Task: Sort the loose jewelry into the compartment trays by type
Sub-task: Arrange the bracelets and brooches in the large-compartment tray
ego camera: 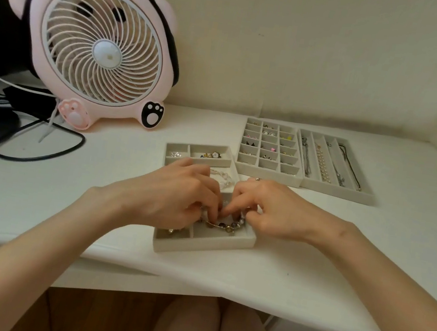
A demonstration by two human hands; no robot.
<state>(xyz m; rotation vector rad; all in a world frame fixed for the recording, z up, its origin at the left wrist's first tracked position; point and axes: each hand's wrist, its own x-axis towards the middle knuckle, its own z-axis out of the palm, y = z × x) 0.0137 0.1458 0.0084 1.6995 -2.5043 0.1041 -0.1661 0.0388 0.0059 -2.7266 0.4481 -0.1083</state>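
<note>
A grey compartment tray point(198, 246) lies near the table's front edge. Over it, my left hand point(178, 196) and my right hand point(270, 210) meet with curled fingers, both pinching a beaded bracelet point(226, 226) that hangs into the tray's front compartment. A clear bead bracelet point(224, 177) lies in a compartment just behind my hands. Farther back, a charm piece point(211, 155) and a clear crystal point(176, 154) sit in the rear compartments. A small-cell tray point(270, 149) holds earrings. A long-slot tray point(335, 162) holds a pearl strand and chains.
A pink bear-shaped desk fan point(98, 46) stands at the back left with black cables point(43, 143) looping over the white table. The wall closes the back and the right side. My knees show below the table edge.
</note>
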